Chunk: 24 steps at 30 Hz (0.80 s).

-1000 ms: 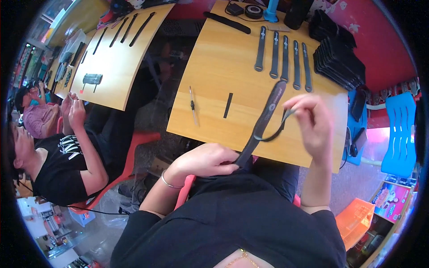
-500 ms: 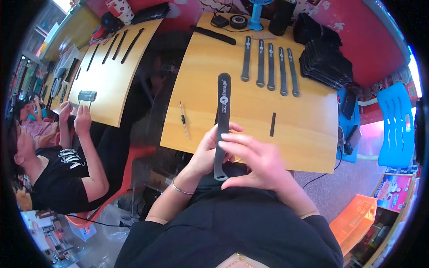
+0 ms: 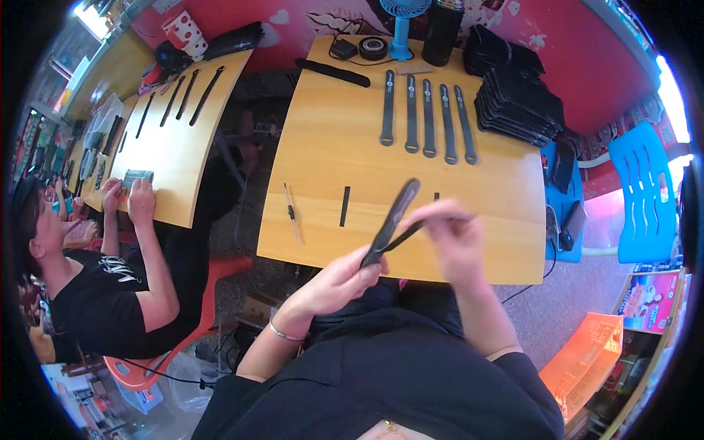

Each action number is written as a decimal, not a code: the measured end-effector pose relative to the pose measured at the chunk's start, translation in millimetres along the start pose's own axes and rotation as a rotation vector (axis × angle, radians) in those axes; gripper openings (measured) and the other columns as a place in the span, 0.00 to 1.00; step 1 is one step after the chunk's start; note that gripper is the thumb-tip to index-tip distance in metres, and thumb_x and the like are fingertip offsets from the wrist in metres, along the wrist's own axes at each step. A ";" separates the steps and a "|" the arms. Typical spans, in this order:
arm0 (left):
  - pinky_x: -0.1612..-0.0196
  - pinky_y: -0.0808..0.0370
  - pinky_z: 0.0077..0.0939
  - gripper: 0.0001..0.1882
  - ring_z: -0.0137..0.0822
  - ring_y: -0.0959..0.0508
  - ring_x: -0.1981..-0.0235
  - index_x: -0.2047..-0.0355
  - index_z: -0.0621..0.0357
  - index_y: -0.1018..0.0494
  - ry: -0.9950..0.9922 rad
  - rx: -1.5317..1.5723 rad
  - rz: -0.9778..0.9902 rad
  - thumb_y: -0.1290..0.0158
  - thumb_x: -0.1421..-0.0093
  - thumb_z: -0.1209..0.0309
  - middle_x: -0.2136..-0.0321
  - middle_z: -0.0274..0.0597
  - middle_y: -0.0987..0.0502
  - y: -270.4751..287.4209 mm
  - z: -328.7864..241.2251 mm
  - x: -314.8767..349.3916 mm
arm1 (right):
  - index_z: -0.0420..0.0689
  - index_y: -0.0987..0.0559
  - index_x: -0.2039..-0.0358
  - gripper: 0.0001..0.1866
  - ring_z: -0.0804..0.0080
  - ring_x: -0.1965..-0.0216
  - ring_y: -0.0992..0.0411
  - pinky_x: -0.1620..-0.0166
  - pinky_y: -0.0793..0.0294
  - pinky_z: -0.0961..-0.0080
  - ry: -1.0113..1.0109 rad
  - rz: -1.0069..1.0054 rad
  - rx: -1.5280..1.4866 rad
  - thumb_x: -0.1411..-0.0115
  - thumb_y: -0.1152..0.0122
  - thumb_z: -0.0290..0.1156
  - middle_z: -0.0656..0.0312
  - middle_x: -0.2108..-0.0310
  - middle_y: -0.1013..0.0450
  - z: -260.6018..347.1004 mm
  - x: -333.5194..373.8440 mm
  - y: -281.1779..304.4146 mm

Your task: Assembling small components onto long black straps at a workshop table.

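My left hand, with a bracelet at its wrist, grips a black strap above the table's near edge. One length of the strap points up and away with a rounded end. A thinner length runs from beside the left fingers toward my right hand. That hand is blurred, its fingers closed around the thinner length. Two short black strips lie flat on the table: one left of the strap, the other partly behind my right hand. A thin pointed tool with a black grip lies farther left.
Several grey straps with end loops lie in a row at the table's far side. Behind them stand a blue fan and a black bottle. A stack of black pouches sits far right. A co-worker sits at a table leftward.
The strap has gone from nearly upright to tilted rightward. My right hand has moved right, drawing out a thinner length. The left short strip, hidden before, now shows. The view has shifted slightly.
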<state>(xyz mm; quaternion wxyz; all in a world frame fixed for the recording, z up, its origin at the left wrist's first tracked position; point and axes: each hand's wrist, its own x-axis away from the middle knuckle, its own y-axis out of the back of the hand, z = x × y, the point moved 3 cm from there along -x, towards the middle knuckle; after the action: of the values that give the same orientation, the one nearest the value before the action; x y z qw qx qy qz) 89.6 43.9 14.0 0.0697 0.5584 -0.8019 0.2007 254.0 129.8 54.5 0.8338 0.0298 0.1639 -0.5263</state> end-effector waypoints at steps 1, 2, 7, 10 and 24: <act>0.75 0.38 0.12 0.08 0.18 0.39 0.77 0.60 0.59 0.34 -0.037 -0.085 -0.018 0.60 0.35 0.70 0.75 0.27 0.37 4.4 4.5 5.2 | 0.43 0.26 0.62 0.07 0.87 0.81 0.44 0.78 0.47 0.88 0.000 -0.200 -0.238 0.37 0.52 0.26 0.60 0.71 0.25 0.3 -6.9 14.0; 0.76 0.40 0.12 0.07 0.17 0.40 0.79 0.62 0.59 0.34 -0.077 -0.169 -0.033 0.60 0.35 0.70 0.76 0.26 0.37 8.3 6.6 10.7 | 0.41 0.25 0.62 0.07 0.84 0.76 0.37 0.74 0.40 0.87 0.052 -0.223 -0.273 0.37 0.51 0.26 0.59 0.69 0.25 13.4 -17.7 41.2; 0.79 0.44 0.11 0.06 0.16 0.43 0.80 0.63 0.58 0.35 0.121 0.121 -0.019 0.60 0.35 0.70 0.79 0.25 0.39 37.0 13.2 52.8 | 0.41 0.26 0.59 0.10 0.89 0.80 0.42 0.80 0.45 0.91 0.388 -0.684 -0.033 0.36 0.52 0.30 0.59 0.65 0.25 73.3 -69.6 103.6; 0.79 0.45 0.11 0.07 0.17 0.44 0.81 0.63 0.60 0.35 0.037 0.338 -0.174 0.62 0.34 0.71 0.80 0.24 0.42 57.4 13.5 64.2 | 0.38 0.27 0.55 0.15 0.89 0.79 0.47 0.79 0.50 0.88 0.441 -0.514 0.004 0.36 0.50 0.34 0.66 0.68 0.27 97.7 -95.7 96.7; 0.63 0.29 0.32 0.29 0.31 0.32 0.74 0.41 0.65 0.45 -0.478 0.616 -0.438 0.57 0.38 0.61 0.74 0.37 0.36 78.7 -8.4 39.2 | 0.52 0.21 0.61 0.18 0.65 0.64 0.26 0.62 0.27 0.76 0.191 0.525 1.036 0.51 0.44 0.18 0.64 0.64 0.25 -113.9 -189.6 -37.2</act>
<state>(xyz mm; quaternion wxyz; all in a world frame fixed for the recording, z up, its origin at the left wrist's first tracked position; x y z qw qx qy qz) 1.6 36.5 15.5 -0.2461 0.7404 -0.5613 0.2760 119.1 303.2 9.3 0.7945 0.5202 -0.0528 -0.3089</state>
